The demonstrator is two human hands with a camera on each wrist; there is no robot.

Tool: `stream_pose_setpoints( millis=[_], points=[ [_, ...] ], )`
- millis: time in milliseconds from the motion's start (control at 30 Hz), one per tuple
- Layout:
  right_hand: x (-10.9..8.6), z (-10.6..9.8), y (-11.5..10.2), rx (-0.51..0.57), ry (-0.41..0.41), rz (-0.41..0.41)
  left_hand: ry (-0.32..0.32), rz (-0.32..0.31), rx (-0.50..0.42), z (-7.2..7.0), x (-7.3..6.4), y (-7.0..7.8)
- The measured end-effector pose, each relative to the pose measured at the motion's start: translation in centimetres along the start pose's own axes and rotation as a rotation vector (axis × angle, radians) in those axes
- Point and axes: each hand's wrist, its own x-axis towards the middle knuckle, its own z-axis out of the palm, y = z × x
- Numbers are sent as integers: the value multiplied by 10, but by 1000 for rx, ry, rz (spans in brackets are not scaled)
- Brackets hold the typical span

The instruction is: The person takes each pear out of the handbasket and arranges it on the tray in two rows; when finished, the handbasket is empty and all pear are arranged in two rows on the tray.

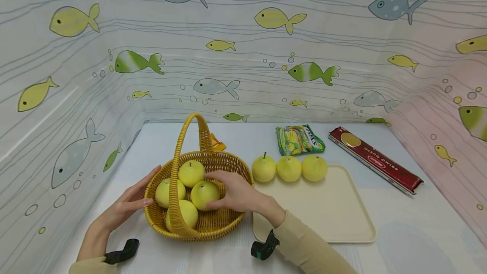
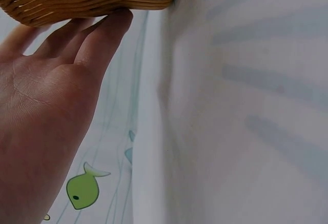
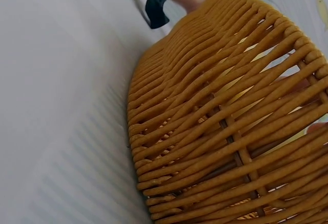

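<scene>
A wicker basket point(image 1: 237, 162) with a tall arched handle point(image 1: 195, 117) holds several round yellow-green pears, among them one by the back point(image 1: 191, 172). My right hand point(image 1: 237, 191) reaches inside over the rim and grips a pear point(image 1: 203, 194) between thumb and fingers. In the right wrist view, the basket's woven side point(image 3: 220, 106) hides most of that hand. My left hand point(image 1: 131, 200) rests against the basket's left side, thumb at the rim. The left wrist view shows its fairly straight fingers point(image 2: 102, 42) touching the outer wicker.
Three more pears, one in the middle point(image 1: 288, 168), stand in a row along the back of a cream tray point(image 1: 316, 210). Behind them lies a green candy bag point(image 1: 300, 140). A long red pasta packet point(image 1: 374, 160) lies at right. Something orange point(image 1: 217, 143) shows behind the basket.
</scene>
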Motion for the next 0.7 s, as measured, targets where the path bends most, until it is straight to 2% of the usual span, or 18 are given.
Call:
stream_pose_setpoints(
  millis=[300, 700],
  points=[
    [1, 2, 1, -65, -32, -6, -7, 2, -13, 1, 1, 1],
    [2, 2, -1, -113, -44, 43, 3, -8, -5, 1, 0, 2]
  ],
)
